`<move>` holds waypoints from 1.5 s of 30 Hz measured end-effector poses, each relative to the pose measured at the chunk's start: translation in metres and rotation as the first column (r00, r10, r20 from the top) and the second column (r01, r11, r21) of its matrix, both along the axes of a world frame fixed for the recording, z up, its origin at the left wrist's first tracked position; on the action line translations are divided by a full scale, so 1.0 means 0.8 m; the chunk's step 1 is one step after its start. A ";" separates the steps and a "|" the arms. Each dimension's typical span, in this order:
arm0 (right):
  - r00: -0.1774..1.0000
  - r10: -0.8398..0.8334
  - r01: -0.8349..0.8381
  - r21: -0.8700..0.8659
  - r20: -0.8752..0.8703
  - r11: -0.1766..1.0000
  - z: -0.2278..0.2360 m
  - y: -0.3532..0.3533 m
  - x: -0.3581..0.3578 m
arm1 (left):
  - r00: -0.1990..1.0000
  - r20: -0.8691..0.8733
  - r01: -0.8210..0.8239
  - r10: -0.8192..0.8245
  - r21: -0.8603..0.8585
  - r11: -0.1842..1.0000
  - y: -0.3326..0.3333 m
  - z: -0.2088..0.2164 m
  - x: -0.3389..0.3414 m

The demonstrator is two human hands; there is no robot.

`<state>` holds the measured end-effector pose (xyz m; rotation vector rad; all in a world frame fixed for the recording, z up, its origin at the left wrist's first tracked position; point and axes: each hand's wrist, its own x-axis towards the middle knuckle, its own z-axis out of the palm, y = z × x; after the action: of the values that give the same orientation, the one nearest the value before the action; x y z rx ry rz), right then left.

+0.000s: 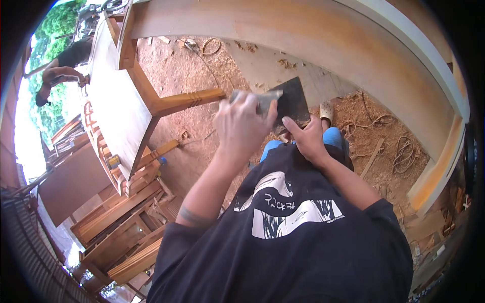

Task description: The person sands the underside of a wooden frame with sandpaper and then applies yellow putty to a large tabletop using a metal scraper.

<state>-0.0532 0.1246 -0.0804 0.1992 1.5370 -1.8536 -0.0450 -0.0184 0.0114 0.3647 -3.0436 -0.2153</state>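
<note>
My left hand [245,120] is closed around a greyish, block-like tool [265,101], somewhat smeared by motion; its exact kind does not show. The tool meets or overlaps the left edge of a thin, dark square plate [293,101]. Gripping the near edge of that plate is my right hand [309,139], thumb on top and fingers partly hidden beneath. Both hands are above my lap, in front of my black T-shirt. A turned wooden leg [194,100] of a pale-topped piece of furniture ends just left of my left hand.
A long, curved wooden panel [303,25] arches across the far side and right. The pale furniture top [113,101] stands at left, with stacked wooden parts [116,227] nearer. Another person's arm [65,76] reaches toward it. Shavings and a coiled cord [404,154] lie on the floor.
</note>
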 end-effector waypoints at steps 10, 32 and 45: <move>0.996 -0.074 0.077 -0.078 0.040 0.994 -0.009 -0.003 0.003 | 0.988 -0.070 0.134 -0.135 -0.007 0.991 0.002 -0.004 -0.014; 0.995 -0.103 0.099 -0.204 -0.008 0.974 -0.013 0.007 0.007 | 0.949 -0.089 0.304 -0.304 -0.017 0.953 0.032 -0.007 0.019; 0.938 -0.058 0.020 -0.113 -0.343 0.993 -0.021 0.003 0.008 | 0.925 -0.045 0.375 -0.376 -0.029 0.927 0.054 -0.011 -0.013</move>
<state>-0.0467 0.1273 -0.0969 -0.1581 1.6651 -2.0797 -0.0555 0.0247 0.0029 -0.2296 -3.0337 -0.2090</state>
